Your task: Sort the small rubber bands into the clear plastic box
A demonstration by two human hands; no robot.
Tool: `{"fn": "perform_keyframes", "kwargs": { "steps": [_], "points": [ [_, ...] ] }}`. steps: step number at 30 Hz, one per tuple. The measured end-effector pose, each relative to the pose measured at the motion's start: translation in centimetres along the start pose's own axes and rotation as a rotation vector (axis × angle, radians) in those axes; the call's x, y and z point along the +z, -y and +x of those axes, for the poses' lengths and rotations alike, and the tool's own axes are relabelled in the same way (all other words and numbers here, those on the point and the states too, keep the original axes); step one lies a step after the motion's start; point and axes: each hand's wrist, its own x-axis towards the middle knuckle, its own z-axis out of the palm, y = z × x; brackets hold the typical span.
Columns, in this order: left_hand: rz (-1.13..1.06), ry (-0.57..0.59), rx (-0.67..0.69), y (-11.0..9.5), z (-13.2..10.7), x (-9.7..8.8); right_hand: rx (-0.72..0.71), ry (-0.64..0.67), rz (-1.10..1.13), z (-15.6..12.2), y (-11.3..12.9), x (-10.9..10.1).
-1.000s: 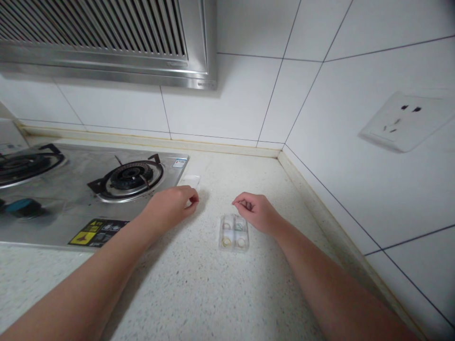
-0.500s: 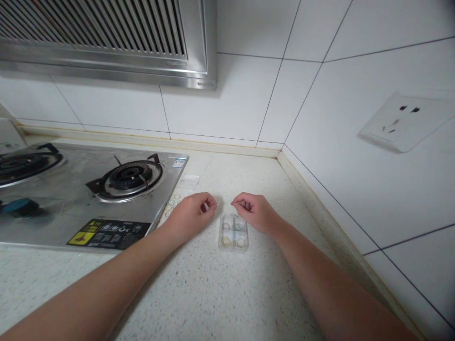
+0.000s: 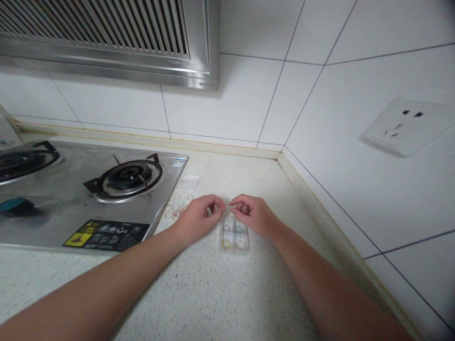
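My left hand and my right hand meet fingertip to fingertip just above a small clear box with four compartments, each holding a small coloured ring. Both hands are pinched, and a tiny pale ring shows between the fingertips. Several loose small rings lie on the speckled countertop to the left of my left hand, next to the stove's edge. A clear lid lies flat on the counter behind them.
A steel gas stove with two burners fills the left side, under a range hood. White tiled walls close the back and right, with a wall socket on the right wall.
My left hand moved right from the loose rings to meet my right hand above the box, uncovering the loose rings. My right hand stayed almost still.
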Motion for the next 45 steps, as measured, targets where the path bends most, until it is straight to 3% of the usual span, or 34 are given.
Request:
{"fn": "perform_keyframes", "kwargs": {
  "steps": [7,20,45],
  "points": [
    [-0.242,0.099,-0.077,0.1,0.4,-0.3,0.057,0.032,0.063,-0.1,0.4,0.2],
    [-0.248,0.171,-0.108,-0.2,0.4,-0.4,0.057,-0.002,0.124,-0.1,1.2,-0.1],
    [-0.261,0.113,-0.109,-0.1,0.3,-0.7,0.072,0.02,0.111,-0.1,1.2,0.0]
  ]
}}
